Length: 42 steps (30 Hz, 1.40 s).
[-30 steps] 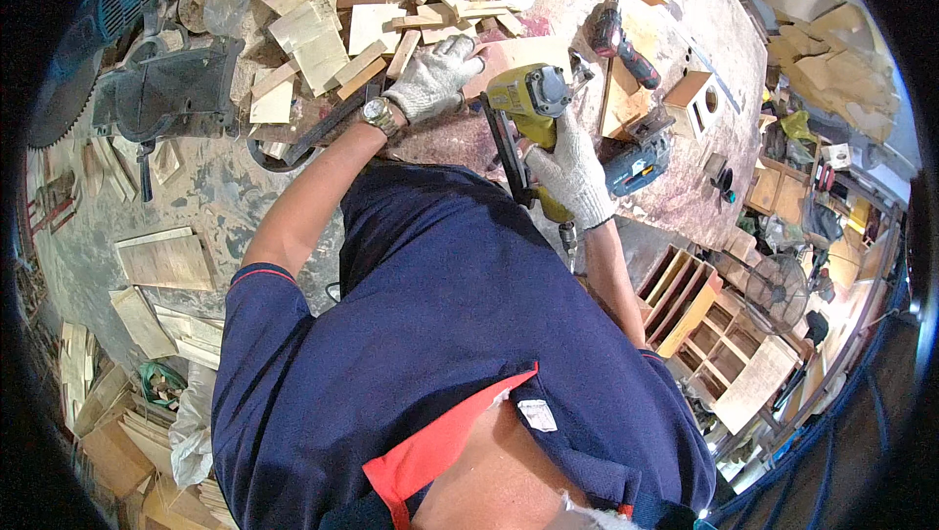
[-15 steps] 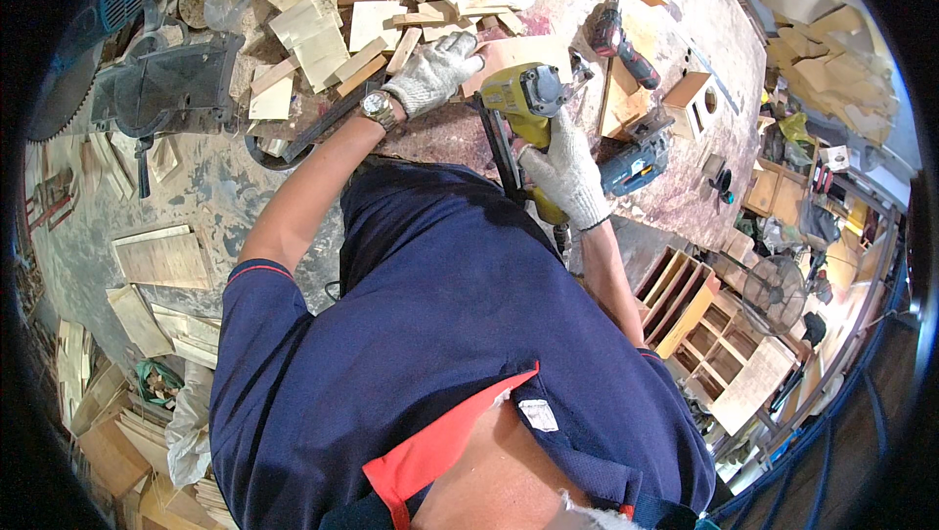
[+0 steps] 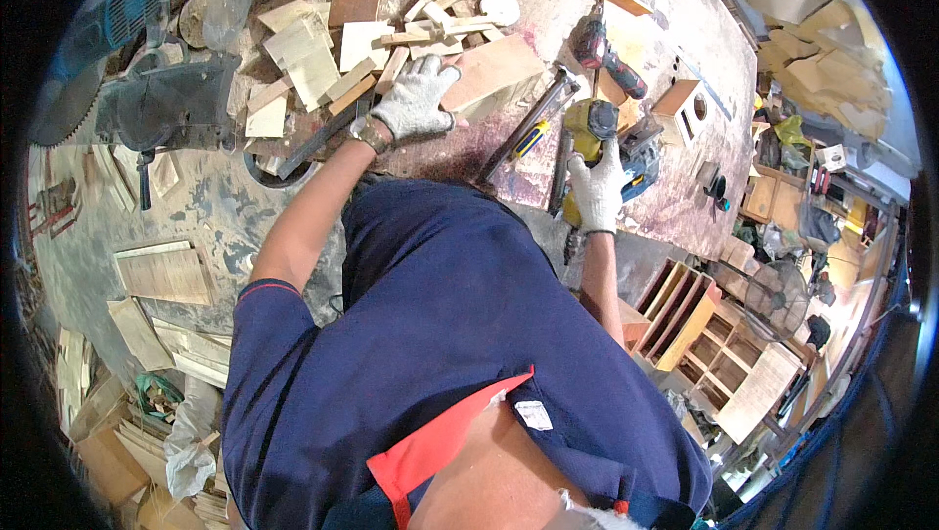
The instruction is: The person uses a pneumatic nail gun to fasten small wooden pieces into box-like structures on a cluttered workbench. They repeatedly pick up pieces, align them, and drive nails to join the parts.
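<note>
The flat brown board (image 3: 494, 70) lies on the stained workbench (image 3: 548, 2), in the middle of its near part, with one end pointing to the far right. The left hand (image 3: 416, 98), in a white knitted glove, rests palm down on the near left end of this board. Its fingers are spread a little and lie flat; the fingertips reach the heap of small wood offcuts (image 3: 391, 36) just behind the board.

The right hand (image 3: 599, 183), also gloved, is closed around the handle of a yellow power tool (image 3: 590, 127). The fingers are wrapped tight on the grip. The tool stands near the edge of the bench, to the right of the board and apart from it. I cannot tell if its nose touches the bench.

Between the board and the yellow tool lies a long metal clamp (image 3: 533, 124) with a blue and yellow handle. Farther back on the bench there is a red drill (image 3: 604, 53), and beside it a small wooden box (image 3: 685, 100) with a round hole.

At the left end of the bench stands a dark mitre saw (image 3: 147, 90) with a blue motor housing. On the floor at the left lie thin plywood sheets (image 3: 161, 276), and at the right stands an unfinished wooden shelf unit (image 3: 729, 354).
</note>
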Tool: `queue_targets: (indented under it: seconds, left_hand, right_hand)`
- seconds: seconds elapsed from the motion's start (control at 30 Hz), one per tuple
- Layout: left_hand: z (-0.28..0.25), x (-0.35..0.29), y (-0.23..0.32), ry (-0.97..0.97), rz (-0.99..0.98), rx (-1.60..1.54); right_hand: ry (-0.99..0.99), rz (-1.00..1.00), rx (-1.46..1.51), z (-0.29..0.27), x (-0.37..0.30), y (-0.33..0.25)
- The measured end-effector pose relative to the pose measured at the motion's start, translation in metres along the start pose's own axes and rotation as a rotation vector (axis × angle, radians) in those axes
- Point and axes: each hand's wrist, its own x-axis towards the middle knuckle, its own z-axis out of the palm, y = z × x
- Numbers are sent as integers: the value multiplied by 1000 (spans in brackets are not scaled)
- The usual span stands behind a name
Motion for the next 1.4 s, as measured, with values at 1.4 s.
queue_targets:
  seconds: [1.4]
  left_hand:
    - [-53, 101, -154, 242, -735, 610]
  right_hand:
    - [-342, -817, -110, 68, 109, -33]
